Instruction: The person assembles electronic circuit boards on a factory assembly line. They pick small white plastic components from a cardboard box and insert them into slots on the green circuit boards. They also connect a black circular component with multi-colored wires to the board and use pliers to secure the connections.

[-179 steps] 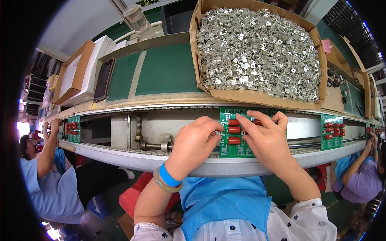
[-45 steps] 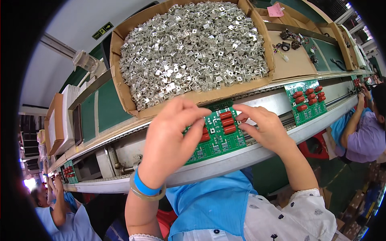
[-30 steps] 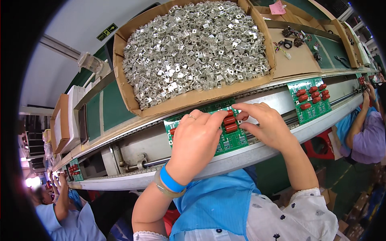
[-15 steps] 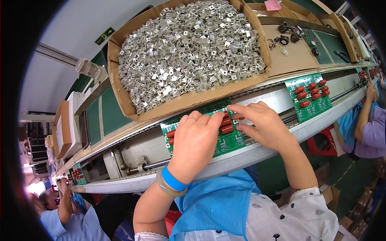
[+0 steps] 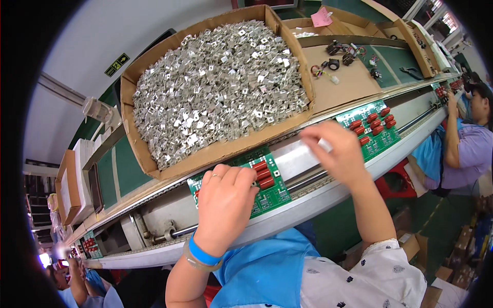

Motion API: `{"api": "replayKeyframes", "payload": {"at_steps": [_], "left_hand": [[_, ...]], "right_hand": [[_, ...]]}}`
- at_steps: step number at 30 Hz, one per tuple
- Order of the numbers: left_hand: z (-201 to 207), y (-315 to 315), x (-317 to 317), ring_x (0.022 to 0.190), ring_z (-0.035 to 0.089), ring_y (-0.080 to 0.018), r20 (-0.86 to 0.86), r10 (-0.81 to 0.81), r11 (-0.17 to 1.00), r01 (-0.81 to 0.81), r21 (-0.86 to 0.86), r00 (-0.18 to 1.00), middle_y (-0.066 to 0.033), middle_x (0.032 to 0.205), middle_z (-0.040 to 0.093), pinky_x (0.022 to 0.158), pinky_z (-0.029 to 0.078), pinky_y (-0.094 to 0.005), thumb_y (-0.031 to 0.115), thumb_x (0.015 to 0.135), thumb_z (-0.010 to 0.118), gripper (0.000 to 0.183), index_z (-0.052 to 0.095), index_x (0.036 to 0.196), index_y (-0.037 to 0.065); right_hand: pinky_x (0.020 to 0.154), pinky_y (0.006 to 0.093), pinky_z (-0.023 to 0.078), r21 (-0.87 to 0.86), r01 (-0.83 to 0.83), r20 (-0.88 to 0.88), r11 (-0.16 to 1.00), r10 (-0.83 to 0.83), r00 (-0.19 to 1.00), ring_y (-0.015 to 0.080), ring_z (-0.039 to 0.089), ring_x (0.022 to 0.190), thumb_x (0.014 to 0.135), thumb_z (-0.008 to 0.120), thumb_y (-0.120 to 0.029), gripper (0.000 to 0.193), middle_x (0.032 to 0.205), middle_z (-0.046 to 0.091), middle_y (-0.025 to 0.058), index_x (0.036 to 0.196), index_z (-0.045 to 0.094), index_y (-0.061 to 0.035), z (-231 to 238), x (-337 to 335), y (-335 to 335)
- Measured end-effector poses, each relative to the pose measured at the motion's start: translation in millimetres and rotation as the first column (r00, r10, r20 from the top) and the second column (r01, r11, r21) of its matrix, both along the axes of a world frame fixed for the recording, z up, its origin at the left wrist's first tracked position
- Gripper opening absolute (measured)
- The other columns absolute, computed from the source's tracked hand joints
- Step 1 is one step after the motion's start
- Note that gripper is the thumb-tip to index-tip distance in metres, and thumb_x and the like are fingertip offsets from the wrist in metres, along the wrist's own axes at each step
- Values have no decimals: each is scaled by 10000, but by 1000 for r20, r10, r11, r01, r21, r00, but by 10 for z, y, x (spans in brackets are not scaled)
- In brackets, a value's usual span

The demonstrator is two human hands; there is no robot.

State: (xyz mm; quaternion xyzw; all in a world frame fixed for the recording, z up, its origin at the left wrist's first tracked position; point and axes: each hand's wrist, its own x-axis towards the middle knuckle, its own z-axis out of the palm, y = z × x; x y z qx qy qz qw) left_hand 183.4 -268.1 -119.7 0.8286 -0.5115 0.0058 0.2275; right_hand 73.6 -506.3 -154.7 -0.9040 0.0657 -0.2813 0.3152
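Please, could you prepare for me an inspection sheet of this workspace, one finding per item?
Surface: metal conveyor rail crosses the view.
Work pieces: near board, green with red components; second board, similar, further right.
Clutter: cardboard box heaped with metal pieces; pliers.
Grips: left grip over near board, contact unclear; right grip blurred, thumb and finger apart.
Cables: short coloured wires.
Surroundings: co-worker at right; green sign on wall.

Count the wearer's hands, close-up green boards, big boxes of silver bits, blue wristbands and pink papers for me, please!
Wearer's hands: 2 (left hand, right hand)
Close-up green boards: 2
Big box of silver bits: 1
Blue wristband: 1
Pink paper: 1
Total: 7
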Motion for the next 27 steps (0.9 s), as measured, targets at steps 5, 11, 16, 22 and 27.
{"api": "replayKeyframes", "payload": {"at_steps": [5, 11, 16, 22, 27], "left_hand": [[65, -4, -29, 860, 592, -288, -27, -26, 988, 21, -153, 999, -58, 891, 661, 784, 442, -410, 68, 761, 798, 204, 639, 887, 92], [54, 188, -133, 861, 601, -267, -32, -34, 972, 26, -235, 999, -46, 932, 682, 788, 440, -404, 56, 766, 799, 192, 655, 888, 90], [44, 292, -163, 852, 616, -264, -84, -30, 960, 5, -279, 996, -52, 928, 698, 791, 457, -391, 47, 764, 801, 171, 678, 878, 80], [42, 335, -201, 922, 658, -237, -374, -141, 921, -18, -389, 917, -92, 983, 713, 821, 504, -357, 33, 811, 782, 164, 703, 955, 40], [49, 238, -364, 1015, 667, -179, -900, -365, 840, -333, -428, 237, -119, 1247, 627, 901, 555, -316, 8, 902, 734, 508, 531, 1368, -1]], "right_hand": [[796, 428, 539, -121, 332, -88, 936, -343, 935, 347, 691, 902, 922, 679, -144, 163, 986, 726, 154, 1054, 731, -64, 189, 364, -902], [898, 452, 540, -499, 327, -214, 803, -480, 851, 363, 673, 1014, 849, 686, -99, 300, 1099, 711, 157, 1146, 730, -112, -5, 963, -1632], [913, 409, 551, -118, 376, -229, 919, -394, 890, 302, 690, 1050, 925, 657, -129, 311, 1123, 717, 122, 1229, 678, -64, -88, 915, -1811], [941, 420, 543, 884, -377, 377, 276, 55, 925, 271, 668, 1043, 1041, 584, -202, 362, 1273, 619, 108, 1361, 547, -37, 362, 138, -638], [1001, 386, 448, 819, -430, 306, 380, 345, 888, 225, 570, 1109, 961, 699, -241, 380, 1187, 596, 131, 1250, 598, -15, 236, -207, 477]]}}
